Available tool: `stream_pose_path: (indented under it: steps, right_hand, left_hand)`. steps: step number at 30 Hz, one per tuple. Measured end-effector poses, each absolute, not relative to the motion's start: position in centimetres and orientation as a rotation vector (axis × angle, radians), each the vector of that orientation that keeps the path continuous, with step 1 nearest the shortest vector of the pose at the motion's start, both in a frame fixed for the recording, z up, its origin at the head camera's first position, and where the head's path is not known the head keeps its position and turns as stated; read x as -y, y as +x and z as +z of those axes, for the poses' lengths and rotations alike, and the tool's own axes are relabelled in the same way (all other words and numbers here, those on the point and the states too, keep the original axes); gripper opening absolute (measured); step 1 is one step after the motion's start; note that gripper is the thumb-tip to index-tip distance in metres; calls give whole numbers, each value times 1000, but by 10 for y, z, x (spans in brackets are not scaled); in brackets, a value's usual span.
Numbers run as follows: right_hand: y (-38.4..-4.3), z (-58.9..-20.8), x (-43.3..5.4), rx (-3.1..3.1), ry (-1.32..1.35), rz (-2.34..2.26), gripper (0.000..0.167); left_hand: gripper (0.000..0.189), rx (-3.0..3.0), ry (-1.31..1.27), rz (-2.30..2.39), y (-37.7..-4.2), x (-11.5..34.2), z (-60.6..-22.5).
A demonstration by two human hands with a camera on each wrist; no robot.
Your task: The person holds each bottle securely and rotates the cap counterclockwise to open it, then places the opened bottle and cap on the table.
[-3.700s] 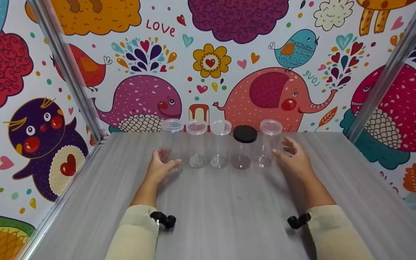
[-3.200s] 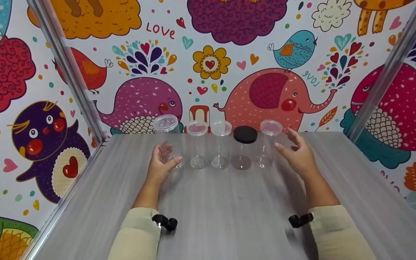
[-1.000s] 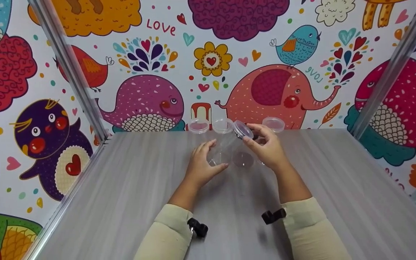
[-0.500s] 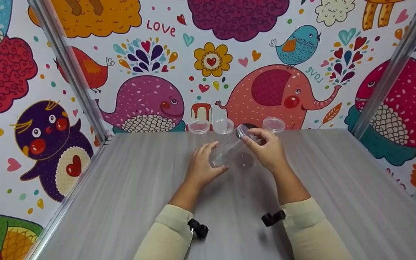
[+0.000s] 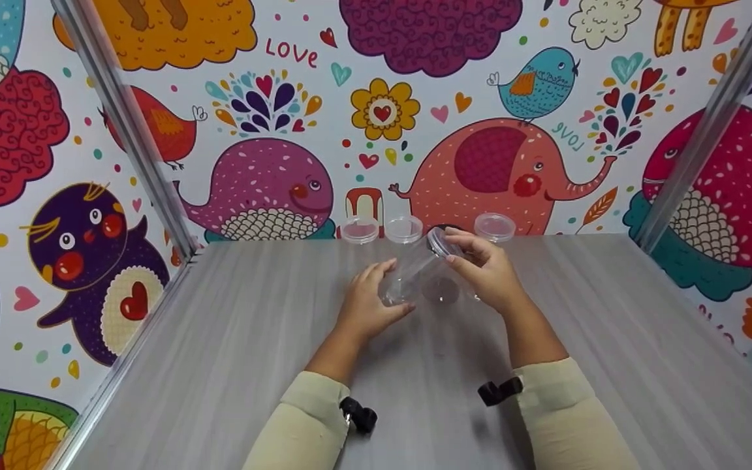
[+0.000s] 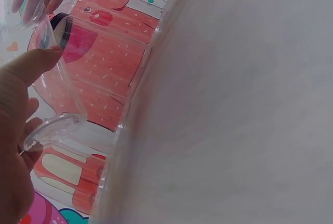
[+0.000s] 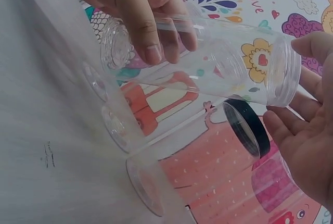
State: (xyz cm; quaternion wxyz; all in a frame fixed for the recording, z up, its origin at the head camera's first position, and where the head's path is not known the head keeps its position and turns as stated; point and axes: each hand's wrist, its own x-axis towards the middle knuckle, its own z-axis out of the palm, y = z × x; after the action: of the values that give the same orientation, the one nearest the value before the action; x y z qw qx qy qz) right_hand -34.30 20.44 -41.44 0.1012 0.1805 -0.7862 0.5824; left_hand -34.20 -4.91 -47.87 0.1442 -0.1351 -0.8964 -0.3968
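A clear plastic jar is held tilted, its clear lid up and to the right. My left hand grips the body near the base, thumb on the near side. The fingers and thumb of my right hand are curled about the lid, which looks seated on the jar in the right wrist view. Behind it stands a jar with a black lid, largely covered by the held jar and my right hand in the head view. The held jar shows nothing inside.
Two clear-lidded jars, one with its lid at left and one with its lid beside it, stand at the back of the grey table. Another clear lid tops a jar at right. A patterned wall rises directly behind.
My left hand has lifted the leftmost jar from the row, brought it to the middle and tilted it. My right hand has left the rightmost jar's side and taken the held jar's lid.
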Motion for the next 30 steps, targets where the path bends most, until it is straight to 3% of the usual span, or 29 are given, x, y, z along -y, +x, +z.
stream_pose_path:
  steps: [9, 21, 30]
  right_hand:
    - [-342, -412, -199, 2321, 478, 1589, 34]
    - [-334, -406, -191, 2464, 215, 1344, 48]
    - [-333, -405, -190, 2393, 332, 1368, 40]
  left_hand:
    - [87, 2586, -379, -1150, -342, 48, -479]
    - [87, 2591, -434, -1117, -341, 47, -479]
    - [87, 2599, -414, -1123, -339, 47, -478]
